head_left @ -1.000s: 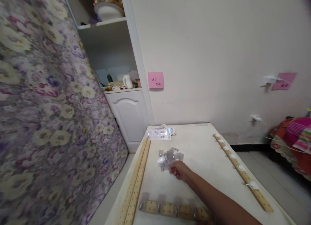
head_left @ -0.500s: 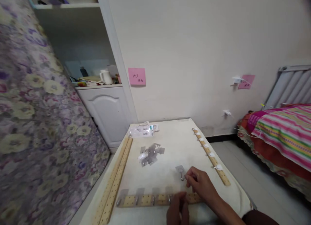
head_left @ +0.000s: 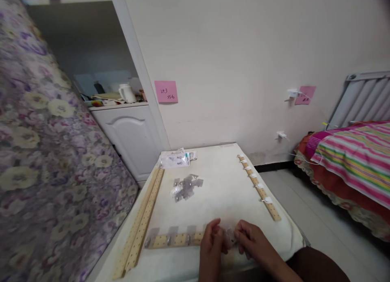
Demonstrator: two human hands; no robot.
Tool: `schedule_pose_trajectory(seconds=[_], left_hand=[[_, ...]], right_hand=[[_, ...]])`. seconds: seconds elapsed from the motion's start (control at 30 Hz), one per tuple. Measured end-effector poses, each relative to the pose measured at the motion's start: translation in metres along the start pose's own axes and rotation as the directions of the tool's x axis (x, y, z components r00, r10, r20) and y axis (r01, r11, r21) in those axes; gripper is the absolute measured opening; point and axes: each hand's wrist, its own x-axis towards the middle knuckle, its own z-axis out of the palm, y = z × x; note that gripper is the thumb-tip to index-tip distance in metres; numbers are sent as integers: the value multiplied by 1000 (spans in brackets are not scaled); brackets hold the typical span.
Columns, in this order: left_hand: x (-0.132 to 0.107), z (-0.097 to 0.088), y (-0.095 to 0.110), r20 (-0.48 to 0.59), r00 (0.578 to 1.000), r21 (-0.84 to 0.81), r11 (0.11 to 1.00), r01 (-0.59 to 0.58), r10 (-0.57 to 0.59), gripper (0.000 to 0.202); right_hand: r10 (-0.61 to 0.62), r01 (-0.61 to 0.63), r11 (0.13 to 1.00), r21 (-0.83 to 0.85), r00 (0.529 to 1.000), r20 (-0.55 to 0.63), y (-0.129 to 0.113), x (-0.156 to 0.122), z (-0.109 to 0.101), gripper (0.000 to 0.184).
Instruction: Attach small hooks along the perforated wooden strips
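A clear square adhesive hook (head_left: 229, 236) is between my two hands, low over the near edge of the table. My left hand (head_left: 211, 243) is closed at its left edge, and my right hand (head_left: 248, 236) pinches its right side. Just behind my left hand lies a perforated wooden strip (head_left: 160, 241) with several clear hooks along it; its right part is hidden by my hands. Farther back, a loose pile of clear adhesive hooks (head_left: 186, 188) rests on the white table.
Two long perforated wooden strips (head_left: 143, 223) lie along the table's left side. Another strip (head_left: 272, 210) on the right carries several white hooks (head_left: 267, 200). Plastic packaging (head_left: 175, 160) lies at the back left. A striped bed (head_left: 353, 156) stands to the right.
My left hand has come up from the near edge to the hook beside my right hand. The right hand has moved slightly down, bringing the hook between both hands. The view has shifted slightly.
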Motion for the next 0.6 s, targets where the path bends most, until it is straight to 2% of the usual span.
schedule_pose_trajectory(seconds=[0.1, 0.2, 0.27, 0.33, 0.43, 0.6], left_hand=[[-7, 2, 0, 47, 998, 104, 994, -38, 33, 55], [-16, 7, 2, 109, 988, 258, 957, -131, 106, 74], [-20, 10, 5, 119, 981, 330, 926, -186, 155, 69], [-23, 11, 8, 110, 980, 367, 910, -196, 166, 51], [-24, 11, 11, 102, 989, 324, 936, -136, 108, 30], [-22, 13, 5, 137, 990, 86, 996, 13, -25, 34]], right_hand=[[11, -12, 998, -61, 1000, -19, 5, -5, -2, 27], [-20, 10, 986, -166, 998, -58, 8, -11, -4, 26], [-55, 39, 972, -232, 997, -62, 9, -16, -6, 24], [-79, 65, 962, -266, 996, -43, 9, -21, -9, 22], [-76, 68, 965, -255, 997, -19, 8, -30, -14, 22], [-40, 41, 993, -113, 999, 8, 6, -41, -21, 22]])
